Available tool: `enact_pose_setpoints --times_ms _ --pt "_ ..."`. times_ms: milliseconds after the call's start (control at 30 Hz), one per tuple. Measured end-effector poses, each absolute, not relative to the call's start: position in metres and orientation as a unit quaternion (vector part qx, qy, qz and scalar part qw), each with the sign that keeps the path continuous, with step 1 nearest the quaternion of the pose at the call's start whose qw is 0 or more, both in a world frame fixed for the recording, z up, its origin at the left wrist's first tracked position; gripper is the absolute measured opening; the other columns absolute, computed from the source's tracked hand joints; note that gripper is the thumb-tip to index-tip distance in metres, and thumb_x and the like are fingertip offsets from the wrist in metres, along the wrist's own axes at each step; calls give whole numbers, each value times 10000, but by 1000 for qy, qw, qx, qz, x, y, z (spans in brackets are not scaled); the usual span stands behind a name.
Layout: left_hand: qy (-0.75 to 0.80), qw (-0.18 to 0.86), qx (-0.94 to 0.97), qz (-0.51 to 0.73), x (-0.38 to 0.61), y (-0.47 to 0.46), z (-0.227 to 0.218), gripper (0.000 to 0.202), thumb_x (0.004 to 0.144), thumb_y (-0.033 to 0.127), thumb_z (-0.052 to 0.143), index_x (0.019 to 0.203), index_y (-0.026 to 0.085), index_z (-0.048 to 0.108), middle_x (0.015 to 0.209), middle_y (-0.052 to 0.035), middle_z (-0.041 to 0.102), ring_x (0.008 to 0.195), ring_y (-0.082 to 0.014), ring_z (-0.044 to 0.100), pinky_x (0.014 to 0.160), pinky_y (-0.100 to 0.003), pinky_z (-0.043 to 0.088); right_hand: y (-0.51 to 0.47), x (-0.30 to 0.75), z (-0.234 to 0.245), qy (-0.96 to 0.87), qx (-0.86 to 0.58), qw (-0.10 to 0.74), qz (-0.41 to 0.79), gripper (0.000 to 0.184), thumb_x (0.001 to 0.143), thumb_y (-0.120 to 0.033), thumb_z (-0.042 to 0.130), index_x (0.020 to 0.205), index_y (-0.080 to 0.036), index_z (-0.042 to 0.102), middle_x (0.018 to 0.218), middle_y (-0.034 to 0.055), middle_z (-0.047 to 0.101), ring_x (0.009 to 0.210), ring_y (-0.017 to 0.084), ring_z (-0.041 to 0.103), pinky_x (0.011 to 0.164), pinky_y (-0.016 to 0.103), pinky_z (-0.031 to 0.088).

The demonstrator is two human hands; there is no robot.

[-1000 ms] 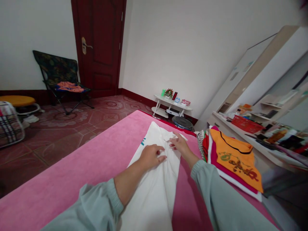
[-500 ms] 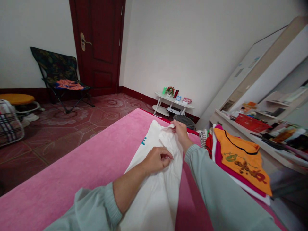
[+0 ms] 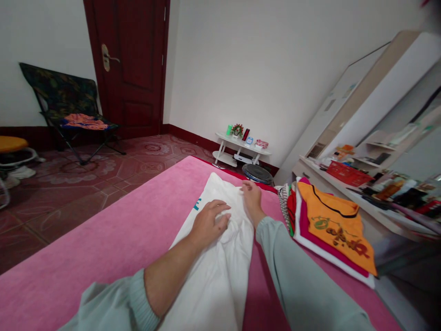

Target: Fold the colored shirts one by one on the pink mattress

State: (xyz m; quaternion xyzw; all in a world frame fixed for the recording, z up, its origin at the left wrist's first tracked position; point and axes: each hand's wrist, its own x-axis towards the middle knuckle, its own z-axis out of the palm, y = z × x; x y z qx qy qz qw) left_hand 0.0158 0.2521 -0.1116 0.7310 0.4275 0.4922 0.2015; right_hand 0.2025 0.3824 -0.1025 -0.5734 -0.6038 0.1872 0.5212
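Note:
A white shirt (image 3: 220,276) lies folded lengthwise on the pink bed cover, with wrinkles down its middle and teal lettering at its left edge. Over its upper part rests my left hand (image 3: 211,221), palm down, fingers apart and holding nothing. My right hand (image 3: 252,201) is at the shirt's far right edge, its fingers closed together on the cloth there; the fingertips show only partly.
Right of the shirt is a stack of folded clothes, an orange shirt (image 3: 336,225) on top. The pink bed cover (image 3: 120,239) spreads left. Beyond stand a small white table (image 3: 241,143), a round dark lid (image 3: 257,174), a folding chair (image 3: 65,99) and a cluttered dresser (image 3: 372,204).
The raised flap of white cloth now lies flatter. My left hand has opened from a curl and moved slightly up and left. My right hand stays near the far edge. The view has shifted right.

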Motion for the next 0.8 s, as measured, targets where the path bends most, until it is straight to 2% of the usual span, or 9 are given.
enact_pose_setpoints --times_ms 100,267,433,567,800 --pt "411 188 765 459 15 255 -116 309 907 342 499 1134 246 685 1281 -69 600 1173 -234 520 1026 -390 384 388 248 -100 -547 -628 543 110 348 683 -226 505 977 -125 661 1055 144 675 997 253 596 934 402 433" --pt "397 179 811 391 15 255 -117 333 946 376 432 1057 254 721 1189 -55 665 1112 -228 561 995 -379 402 403 290 -115 -554 -644 514 120 293 579 -234 600 842 -149 697 825 90 716 784 237 631 767 360 501" --pt "404 185 815 373 16 256 -114 351 957 364 408 998 245 736 1114 -42 702 1050 -217 603 957 -338 419 423 305 -121 -583 -629 492 149 155 562 -285 625 643 -161 671 673 43 688 665 194 595 665 306 473" --pt "408 187 812 372 16 257 -115 368 964 356 390 978 241 739 1109 -34 706 1046 -209 607 957 -324 416 437 311 -114 -584 -627 483 181 122 565 -294 599 522 -180 597 530 11 609 552 150 525 552 261 418" --pt "421 200 810 357 16 257 -114 385 962 388 385 974 247 743 1147 -34 695 1073 -212 599 965 -339 414 442 297 -118 -570 -617 493 227 159 639 -337 549 579 -192 571 434 -28 474 414 122 420 445 254 357"
